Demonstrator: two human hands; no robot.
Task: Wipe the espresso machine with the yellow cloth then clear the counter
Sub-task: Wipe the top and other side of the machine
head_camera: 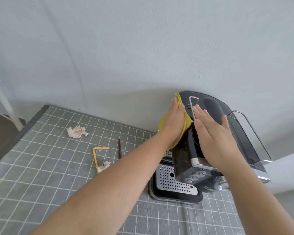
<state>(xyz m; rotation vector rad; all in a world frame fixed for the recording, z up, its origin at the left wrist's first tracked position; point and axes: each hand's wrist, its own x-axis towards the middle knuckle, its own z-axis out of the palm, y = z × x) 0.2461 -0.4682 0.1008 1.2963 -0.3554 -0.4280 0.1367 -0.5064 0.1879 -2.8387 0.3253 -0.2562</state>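
Pressing the cloth [187, 123] flat against the machine's [212, 106] left side, the left hand [175, 121] keeps its fingers straight, arm outstretched. The right hand [214, 138] lies flat on the machine's top, fingers straight and slightly spread, holding nothing. Left of the machine lie crumpled paper [77, 131], a straw [95, 156] and a stick [119, 148].

Clearance around the espresso machine [212, 106]: wall [143, 48] close behind it; drip tray [173, 182] projecting at its front; to its left, a dark stick [119, 148], bent yellow straw [96, 156], small paper scrap [104, 166] and, farther out, a crumpled paper [77, 131] lie on the checked tablecloth [41, 167]; open cloth lies between these items and front-left of the machine
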